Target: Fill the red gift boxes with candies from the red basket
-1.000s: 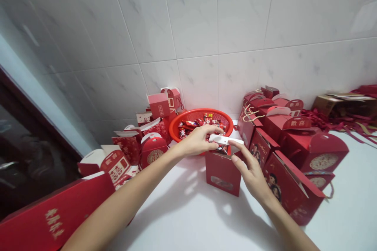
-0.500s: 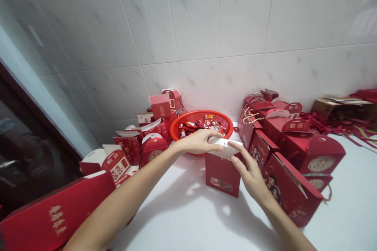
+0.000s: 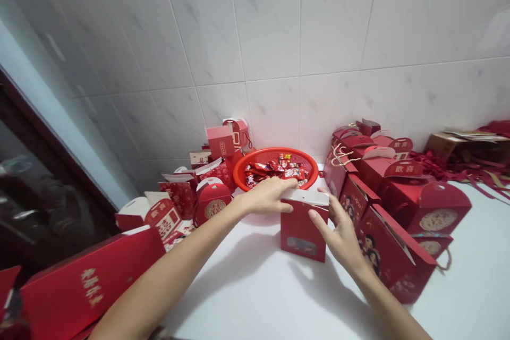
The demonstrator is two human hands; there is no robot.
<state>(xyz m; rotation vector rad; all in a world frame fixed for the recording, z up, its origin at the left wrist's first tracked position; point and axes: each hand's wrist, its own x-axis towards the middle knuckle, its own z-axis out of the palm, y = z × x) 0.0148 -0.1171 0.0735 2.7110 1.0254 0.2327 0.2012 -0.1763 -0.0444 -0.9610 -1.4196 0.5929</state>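
A red paper gift box [image 3: 300,226] with a small clear window low on its front stands upright on the white table, its white-lined top flap folded over. My left hand [image 3: 271,194] grips the top left edge, thumb at the front corner and fingers over the top. My right hand [image 3: 340,231] takes the right side, its thumb on the front panel and its fingers partly hidden behind. Just behind the box sits a red plastic basket [image 3: 239,172] with wrapped candies [image 3: 295,172] in it.
Finished-looking red boxes [image 3: 406,212] with rope handles crowd the right side. On the left are more red boxes [image 3: 213,202] and a large red box [image 3: 93,281]. A brown carton [image 3: 446,146] and dark red ribbons [image 3: 434,167] lie far right. A tiled wall [image 3: 271,53] closes the back.
My right hand has moved from the top flap down to the box's right side. My left thumb has come down to the front corner. The flap now lies flatter.
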